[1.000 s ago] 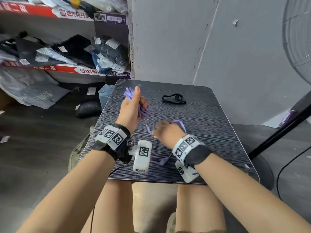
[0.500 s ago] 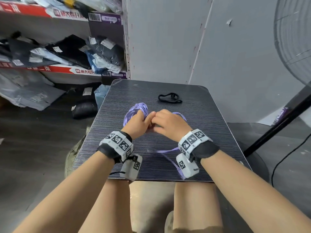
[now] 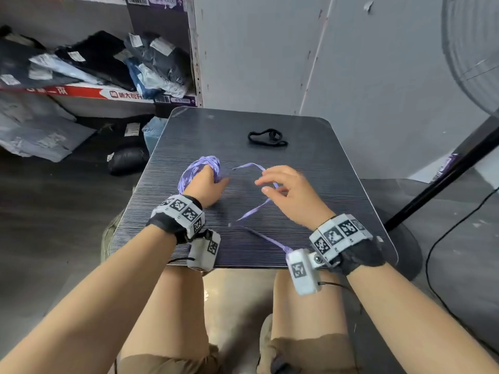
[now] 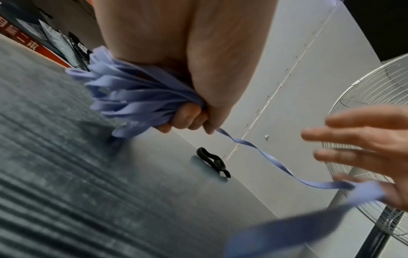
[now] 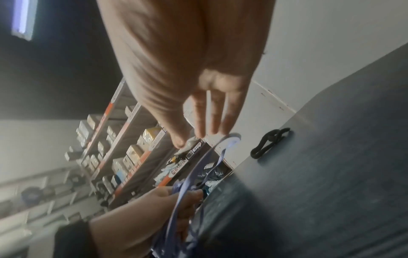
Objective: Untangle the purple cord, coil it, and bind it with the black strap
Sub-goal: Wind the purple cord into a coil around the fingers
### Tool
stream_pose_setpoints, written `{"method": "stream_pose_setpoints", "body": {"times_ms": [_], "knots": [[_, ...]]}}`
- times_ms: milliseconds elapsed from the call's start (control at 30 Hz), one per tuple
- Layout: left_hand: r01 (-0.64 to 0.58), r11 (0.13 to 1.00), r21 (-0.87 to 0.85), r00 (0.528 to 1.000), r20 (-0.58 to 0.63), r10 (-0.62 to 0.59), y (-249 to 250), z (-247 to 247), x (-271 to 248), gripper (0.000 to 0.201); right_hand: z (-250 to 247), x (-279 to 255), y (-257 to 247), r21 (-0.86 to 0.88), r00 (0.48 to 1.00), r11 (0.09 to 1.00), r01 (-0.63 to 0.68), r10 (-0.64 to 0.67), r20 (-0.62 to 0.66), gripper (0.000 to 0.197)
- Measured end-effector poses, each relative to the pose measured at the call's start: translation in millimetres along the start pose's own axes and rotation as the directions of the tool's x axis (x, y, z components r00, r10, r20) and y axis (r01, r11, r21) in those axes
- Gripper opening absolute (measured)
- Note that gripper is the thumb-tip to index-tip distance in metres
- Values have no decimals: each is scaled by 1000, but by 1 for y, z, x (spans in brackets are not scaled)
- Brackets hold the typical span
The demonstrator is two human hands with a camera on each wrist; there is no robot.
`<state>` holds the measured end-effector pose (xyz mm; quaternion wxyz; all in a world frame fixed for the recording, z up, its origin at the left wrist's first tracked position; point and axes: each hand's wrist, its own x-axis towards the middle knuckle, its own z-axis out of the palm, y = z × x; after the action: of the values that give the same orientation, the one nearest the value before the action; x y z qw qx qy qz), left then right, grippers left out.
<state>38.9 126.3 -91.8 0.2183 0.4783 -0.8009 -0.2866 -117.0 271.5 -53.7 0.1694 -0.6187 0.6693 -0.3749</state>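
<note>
My left hand [image 3: 212, 182] rests on the dark table [image 3: 324, 163] and grips a bundle of purple flat cord [image 3: 201, 166]; its fingers curl round the loops [image 4: 123, 94]. A loose tail [image 3: 249, 166] leaves the bundle, passes under my right hand [image 3: 271, 183] and zigzags towards the near edge [image 3: 267, 240]. The right hand's fingers [image 4: 353, 125] are spread and straight, with the tail running across them [image 5: 229, 139]. The black strap [image 3: 267, 137] lies alone further back on the table, apart from both hands [image 4: 213, 161] [image 5: 269, 144].
Shelves with bagged clothes [image 3: 94, 63] stand to the left, with more bags on the floor [image 3: 40, 136]. A grey wall [image 3: 378, 63] is behind the table. A standing fan [image 3: 480, 49] and its black pole [image 3: 445, 182] are at the right.
The left hand came down from a raised position and set the cord bundle on the table. The right hand met it there, then drew away to the right and spread its fingers.
</note>
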Motion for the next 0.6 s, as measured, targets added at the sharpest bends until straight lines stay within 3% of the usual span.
{"method": "stream_pose_setpoints", "body": {"times_ms": [67,133,200,300,333,400,467,500,600], "knots": [[-8,999,35,1000,-12,8,0,3,-3,44,3,-12,5,-217,986,972,-94,120,114,21],[6,999,47,1000,-6,-6,-2,6,-5,43,7,-23,10,-387,939,908,-162,263,223,34],[24,999,43,1000,10,-24,-3,9,-5,41,12,-28,13,-382,906,895,-229,339,253,37],[59,998,-11,998,37,-59,-2,12,-6,44,13,-27,19,-370,898,887,-277,376,229,52],[71,997,-26,997,41,-70,-1,12,-6,45,14,-25,22,-406,898,878,-253,369,239,43],[80,997,-6,996,29,-80,-1,12,-7,47,10,-21,24,-465,883,850,-249,396,251,2],[81,997,19,997,11,-81,-1,12,-7,48,10,-18,28,-447,881,854,-265,403,247,49],[72,997,28,997,2,-72,-1,11,-7,48,9,-15,28,-429,881,854,-294,416,226,61],[67,998,5,998,5,-67,-1,10,-7,50,6,-8,30,-474,876,831,-291,430,216,62]]}}
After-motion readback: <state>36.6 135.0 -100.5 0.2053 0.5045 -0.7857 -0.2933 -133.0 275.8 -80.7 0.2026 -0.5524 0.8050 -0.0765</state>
